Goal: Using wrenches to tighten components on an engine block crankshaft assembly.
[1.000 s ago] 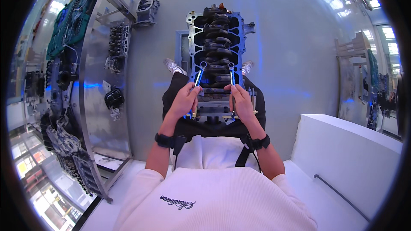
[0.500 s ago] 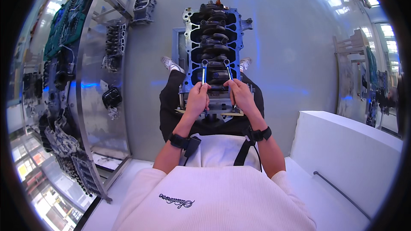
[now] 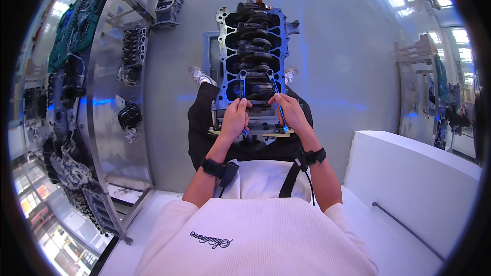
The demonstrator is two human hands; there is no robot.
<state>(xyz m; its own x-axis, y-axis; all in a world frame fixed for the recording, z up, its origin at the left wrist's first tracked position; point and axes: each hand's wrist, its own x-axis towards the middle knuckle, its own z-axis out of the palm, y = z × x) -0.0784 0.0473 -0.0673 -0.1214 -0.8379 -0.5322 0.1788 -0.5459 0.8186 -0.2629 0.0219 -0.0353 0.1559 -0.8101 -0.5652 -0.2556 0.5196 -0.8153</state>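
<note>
Wrench shift: compared with one second earlier, the bare left hand (image 3: 234, 118) has come inward, and its left silver ring-end wrench (image 3: 243, 88) stands nearly straight up the frame instead of slanting; the right silver ring-end wrench (image 3: 273, 83) now leans, ring toward the upper left.
Left hand: closed around the shaft of its wrench, thumb along the top, just below the frame's centre.
Right hand: the bare right hand (image 3: 292, 114) is closed on its own wrench, whose lower end shows beneath the fingers; the two hands are apart.
Ring ends: side by side, apart, over the lower part of the dark metal crankshaft (image 3: 254, 46); whether they touch it I cannot tell.
Engine block: the grey metal engine block (image 3: 282, 46) fills the upper centre, crankshaft lying lengthwise in it, legs in black trousers (image 3: 202, 122) on either side of its lower end.
Wrists: a black strapped band (image 3: 213, 167) on the left, another black band (image 3: 312, 156) on the right.
Bench: at the left edge, a long steel bench (image 3: 105, 138) carries a green tool tray (image 3: 76, 36) at upper left.
Right side: a white box-shaped block (image 3: 409, 161) stands at the lower right.
</note>
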